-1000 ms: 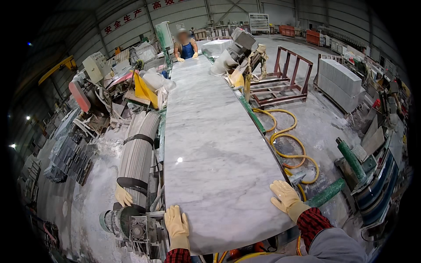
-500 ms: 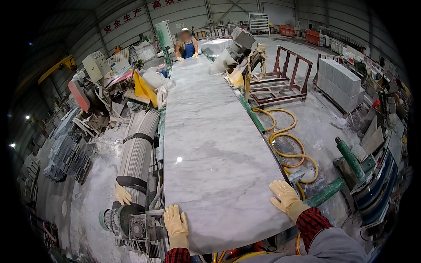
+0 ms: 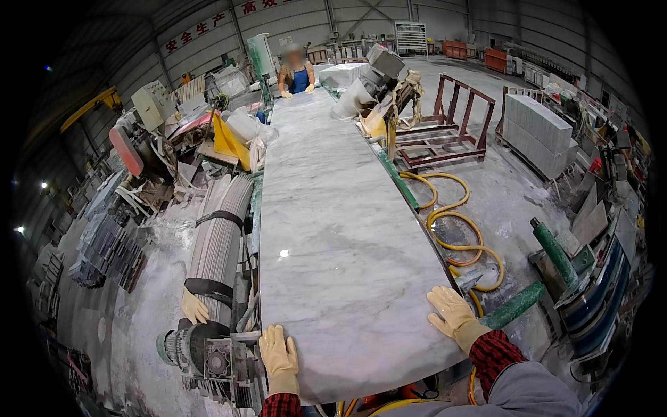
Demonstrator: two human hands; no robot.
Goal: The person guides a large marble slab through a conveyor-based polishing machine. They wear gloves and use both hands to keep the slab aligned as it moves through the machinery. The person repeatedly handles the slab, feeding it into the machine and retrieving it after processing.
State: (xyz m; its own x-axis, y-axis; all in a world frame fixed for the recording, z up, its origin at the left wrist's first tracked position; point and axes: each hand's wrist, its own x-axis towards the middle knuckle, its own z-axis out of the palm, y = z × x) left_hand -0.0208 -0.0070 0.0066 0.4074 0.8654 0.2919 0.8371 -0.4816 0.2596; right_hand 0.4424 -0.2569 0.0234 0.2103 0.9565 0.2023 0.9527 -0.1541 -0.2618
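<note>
Resting on the slab, my left grip lies spread at its near left edge, my right grip, likewise spread, at the right. The slab stretches ahead to a co-worker at its far end.

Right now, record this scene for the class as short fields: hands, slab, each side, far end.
Left hand: gloved, on the slab's near left corner
Right hand: gloved, on its right edge, near end
Slab: long, pale, grey-veined
Left side: strapped bundle, loose glove
Right side: yellow hose, looped
Far end: person facing us
</note>
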